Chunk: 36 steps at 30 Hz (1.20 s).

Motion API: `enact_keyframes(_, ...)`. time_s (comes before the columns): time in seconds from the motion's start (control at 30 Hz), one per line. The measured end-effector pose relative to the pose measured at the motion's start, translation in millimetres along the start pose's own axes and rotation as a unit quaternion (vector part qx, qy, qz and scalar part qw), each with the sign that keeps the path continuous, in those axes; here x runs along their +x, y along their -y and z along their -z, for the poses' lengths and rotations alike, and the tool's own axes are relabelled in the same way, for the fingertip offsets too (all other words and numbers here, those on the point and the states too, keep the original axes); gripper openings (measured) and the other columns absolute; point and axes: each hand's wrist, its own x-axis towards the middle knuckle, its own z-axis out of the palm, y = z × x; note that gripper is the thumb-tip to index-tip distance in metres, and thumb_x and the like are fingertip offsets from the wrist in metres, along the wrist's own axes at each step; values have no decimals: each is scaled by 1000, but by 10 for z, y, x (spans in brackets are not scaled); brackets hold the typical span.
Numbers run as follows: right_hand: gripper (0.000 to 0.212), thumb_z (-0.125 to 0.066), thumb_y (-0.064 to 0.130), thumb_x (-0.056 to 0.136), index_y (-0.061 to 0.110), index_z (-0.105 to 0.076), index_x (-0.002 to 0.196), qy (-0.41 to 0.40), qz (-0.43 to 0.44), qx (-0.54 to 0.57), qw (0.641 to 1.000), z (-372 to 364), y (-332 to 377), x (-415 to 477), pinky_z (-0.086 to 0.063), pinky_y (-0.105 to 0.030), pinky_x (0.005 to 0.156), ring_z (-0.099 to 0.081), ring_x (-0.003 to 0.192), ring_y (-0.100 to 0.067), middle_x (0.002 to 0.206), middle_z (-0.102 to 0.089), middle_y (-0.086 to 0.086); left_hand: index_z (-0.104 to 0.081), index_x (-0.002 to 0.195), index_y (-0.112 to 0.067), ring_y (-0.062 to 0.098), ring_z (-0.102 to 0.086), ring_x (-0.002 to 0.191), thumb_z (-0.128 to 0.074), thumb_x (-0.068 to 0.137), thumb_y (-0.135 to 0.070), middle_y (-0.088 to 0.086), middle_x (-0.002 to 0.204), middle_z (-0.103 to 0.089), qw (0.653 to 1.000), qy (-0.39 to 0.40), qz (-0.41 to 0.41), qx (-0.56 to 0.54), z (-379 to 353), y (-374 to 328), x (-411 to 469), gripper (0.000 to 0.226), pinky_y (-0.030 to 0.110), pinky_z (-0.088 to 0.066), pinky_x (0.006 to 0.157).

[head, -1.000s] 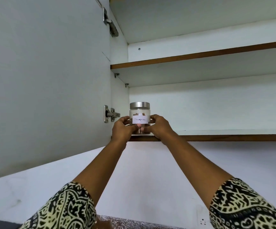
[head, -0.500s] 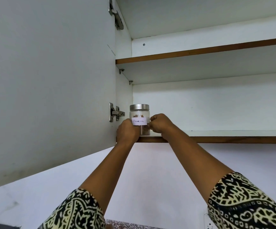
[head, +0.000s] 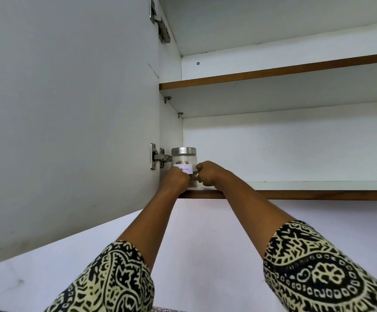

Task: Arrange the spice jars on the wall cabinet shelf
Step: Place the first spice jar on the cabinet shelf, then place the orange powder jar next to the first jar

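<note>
Left hand [head: 175,179] and right hand [head: 208,174] both clasped around upright lidded spice jar [head: 184,159] of brown pieces.

Both arms reach up, left hand [head: 175,178] and right hand [head: 208,174] curled close together.

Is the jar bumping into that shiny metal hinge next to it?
Cannot tell. In the head view the jar stands on the lower shelf right beside the hinge, whose arm reaches its left edge, but no clear gap or contact shows.
</note>
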Motion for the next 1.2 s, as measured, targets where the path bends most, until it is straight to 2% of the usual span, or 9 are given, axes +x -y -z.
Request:
enact_keyframes(0.07,26,-50,-2,87,-1,-57,112,0,-2,-6,1000,25,20,-56,-35,-18,61,-44,69,-17,81,-49,-6,-62,110,-7,29,-62,97,-58,85,-13,11,108,-66,1000,12,-14,4,8,0,-5,26,31,-51,78)
enact_keyframes(0.13,21,-49,1,88,4,-54,108,-18,6,-18,1000,52,36,-155,-31,-18,57,-47,72,-19,89,-51,-10,-59,111,-5,29,-60,98,-51,88,-10,11,106,-64,999,14,-38,16,24,-8,-95,25,34,-50,80)
enact_keyframes(0.23,43,-49,4,90,2,-46,133,-61,47,-9,997,36,9,-359,-42,-27,93,-49,123,-28,134,-51,-15,-56,117,-8,30,-60,99,-43,88,-3,14,112,-63,997,-3,-78,3,50,1,-330,32,36,-48,78)
enact_keyframes(0.3,49,-50,5,90,6,-42,138,-100,72,28,992,-16,-23,-583,-40,-32,105,-47,128,-25,141,-49,-11,-52,129,-14,28,-59,105,-46,89,-4,10,123,-61,995,-21,-100,-12,60,19,-578,42,29,-45,77)
enact_keyframes(0.47,36,-56,6,88,14,-58,122,-164,109,123,973,-268,-213,-1360,-45,-17,89,-61,107,-13,120,-64,-1,-60,123,-16,13,-59,112,-57,91,-16,-5,120,-64,985,-21,-148,-91,22,202,-1355,32,24,-45,90)
enact_keyframes(0.6,30,-57,9,89,18,-61,117,-162,95,169,967,-629,-533,-1978,-39,1,77,-58,94,0,110,-65,10,-61,119,-22,5,-57,106,-59,91,-21,-10,117,-64,986,-16,-148,-76,-78,559,-1959,28,18,-43,87)
enact_keyframes(0.9,29,-56,8,90,21,-62,115,13,-43,118,992,-1595,-1496,-3087,-44,-13,87,-58,93,3,103,-63,13,-63,118,-21,13,-63,105,-65,85,-22,-2,115,-67,979,178,-96,39,-480,1685,-3075,33,19,-45,87)
enact_keyframes(1.03,41,-61,9,86,18,-56,126,103,-119,7,988,-2039,-2031,-3381,-45,-23,94,-57,110,-10,122,-63,2,-53,131,-22,16,-54,119,-66,85,-31,0,130,-58,930,322,-74,158,-834,2162,-3398,49,29,-42,99)
enact_keyframes(1.2,64,-62,15,86,15,-33,144,223,-200,-117,947,-2566,-2531,-3622,-41,-36,105,-44,131,-25,145,-42,-10,-27,147,-18,26,-34,138,-67,84,-27,7,151,-35,852,454,-29,258,-1314,2640,-3708,76,40,-33,112)
